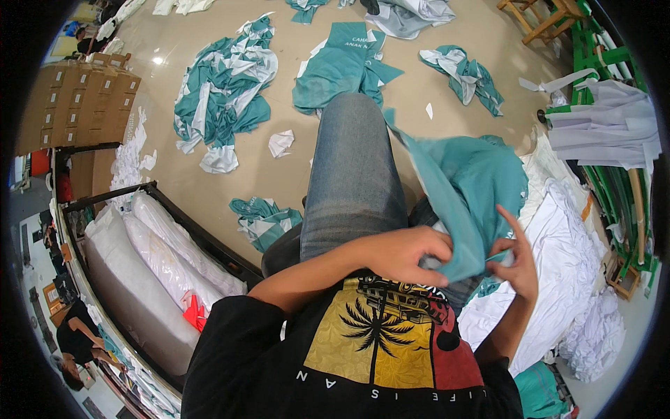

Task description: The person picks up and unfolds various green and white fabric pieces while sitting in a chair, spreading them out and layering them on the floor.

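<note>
A teal piece of fabric (466,188) with a pale underside is draped over my right leg, one corner reaching up beside my raised denim-covered left knee (349,153). My left hand (419,255) grips its lower left edge, fingers curled near my lap. At the lower right edge of the same cloth, my right hand (511,258) holds it between thumb and fingers, with the index finger raised.
Teal-and-white fabric heaps (220,98) lie on the beige floor. Wrapped rolls (125,279) fill a black-framed rack at left, below cardboard boxes (84,105). White cloth piles (544,258), green racks (628,202) and a wooden stool (544,14) are at right. Another person (80,335) is at lower left.
</note>
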The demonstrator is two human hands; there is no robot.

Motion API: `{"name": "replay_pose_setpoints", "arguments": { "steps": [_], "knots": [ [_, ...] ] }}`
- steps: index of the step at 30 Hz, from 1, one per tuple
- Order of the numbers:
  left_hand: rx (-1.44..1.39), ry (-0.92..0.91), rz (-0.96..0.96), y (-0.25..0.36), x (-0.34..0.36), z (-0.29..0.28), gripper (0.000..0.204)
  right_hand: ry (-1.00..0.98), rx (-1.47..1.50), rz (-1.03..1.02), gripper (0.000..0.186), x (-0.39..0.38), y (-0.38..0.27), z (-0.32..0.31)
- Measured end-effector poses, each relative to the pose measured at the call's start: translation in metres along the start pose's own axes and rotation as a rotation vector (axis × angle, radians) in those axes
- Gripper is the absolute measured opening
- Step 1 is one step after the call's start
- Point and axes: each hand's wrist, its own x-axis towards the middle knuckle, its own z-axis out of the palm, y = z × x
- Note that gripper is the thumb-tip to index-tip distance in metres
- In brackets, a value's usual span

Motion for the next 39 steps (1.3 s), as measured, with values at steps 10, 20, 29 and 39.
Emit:
{"name": "replay_pose_setpoints", "arguments": {
  "steps": [10,20,29,39],
  "knots": [
    [0.121,0.561,-0.239,0.016,-0.05,-0.083,0.011,0.507,-0.072,0.177,0.025,0.002,0.141,-0.065],
    [0.661,1.085,-0.993,-0.172,-0.375,-0.192,0.041,0.487,-0.721,0.662,0.042,-0.139,0.449,-0.081],
    [0.144,0.834,-1.655,-0.316,-0.57,-0.066,0.068,0.468,-0.428,0.758,0.029,-0.082,0.383,0.024],
    [-0.377,1.489,-1.155,-0.417,-0.584,-0.017,0.095,0.129,0.476,0.329,0.014,0.243,0.255,0.293]
  ]
}}
